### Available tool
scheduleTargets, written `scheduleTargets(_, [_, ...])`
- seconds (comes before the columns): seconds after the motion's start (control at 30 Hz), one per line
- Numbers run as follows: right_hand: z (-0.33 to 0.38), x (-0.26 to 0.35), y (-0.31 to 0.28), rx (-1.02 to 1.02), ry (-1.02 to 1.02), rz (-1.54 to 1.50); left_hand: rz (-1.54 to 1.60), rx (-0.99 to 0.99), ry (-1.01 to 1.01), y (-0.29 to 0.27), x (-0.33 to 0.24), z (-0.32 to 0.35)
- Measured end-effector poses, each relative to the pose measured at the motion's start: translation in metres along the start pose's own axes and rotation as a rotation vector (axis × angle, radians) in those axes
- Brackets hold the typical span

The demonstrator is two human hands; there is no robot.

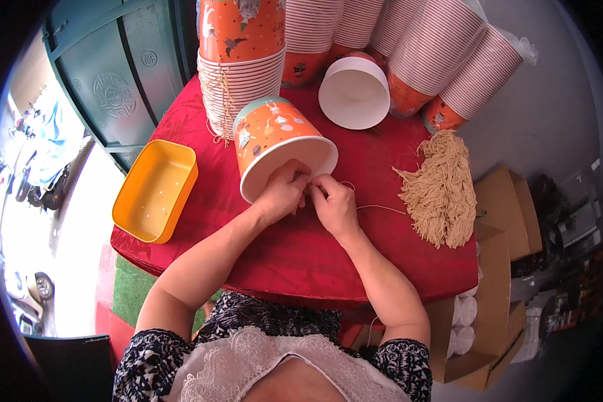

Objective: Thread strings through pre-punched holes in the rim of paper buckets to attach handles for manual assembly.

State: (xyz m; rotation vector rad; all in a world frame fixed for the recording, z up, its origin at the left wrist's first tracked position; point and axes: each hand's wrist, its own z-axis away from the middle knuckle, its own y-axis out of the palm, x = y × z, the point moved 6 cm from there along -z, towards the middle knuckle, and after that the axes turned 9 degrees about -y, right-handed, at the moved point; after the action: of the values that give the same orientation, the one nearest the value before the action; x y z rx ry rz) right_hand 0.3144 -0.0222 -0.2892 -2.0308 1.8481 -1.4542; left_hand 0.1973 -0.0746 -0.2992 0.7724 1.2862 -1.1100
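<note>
An orange paper bucket with printed pictures lies tilted on the red-covered table, its white-rimmed mouth facing me. At its near rim both my hands meet. My left hand has curled fingers over the mouth; what they pinch is hidden. Close beside it, my right hand pinches with thumb and forefinger on a thin string. That string trails right across the cloth toward a bundle of beige strings. A small loop of it shows above my right hand.
Tall stacks of orange buckets stand along the far side, some in clear plastic. One white-mouthed bucket lies among them. A yellow tray holding small white bits sits at the left edge. Open cardboard boxes stand right of the table.
</note>
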Motion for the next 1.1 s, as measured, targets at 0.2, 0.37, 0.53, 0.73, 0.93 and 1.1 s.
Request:
scheduleTargets(0.2, [-0.001,0.005,-0.002,-0.019,-0.019,-0.018,0.023,0.009,-0.005,-0.001,0.000,-0.001])
scheduleTargets(0.37, [-0.001,0.006,-0.002,-0.008,-0.080,0.084,0.005,0.029,-0.028,0.000,0.001,-0.002])
scheduleTargets(0.53, [-0.001,0.007,-0.002,-0.032,-0.084,0.067,0.038,0.004,-0.044,-0.001,-0.001,-0.001])
scheduleTargets(0.73, [0.000,0.003,-0.002,-0.033,-0.073,0.035,-0.033,0.010,-0.111,-0.007,0.006,-0.003])
scheduleTargets(0.93, [-0.002,0.003,-0.002,-0.036,-0.068,0.058,-0.468,-0.261,0.324,-0.009,-0.016,0.007])
scheduleTargets(1.1, [-0.001,0.003,-0.001,-0.041,-0.080,0.055,-0.595,-0.224,0.263,-0.007,-0.009,0.003])
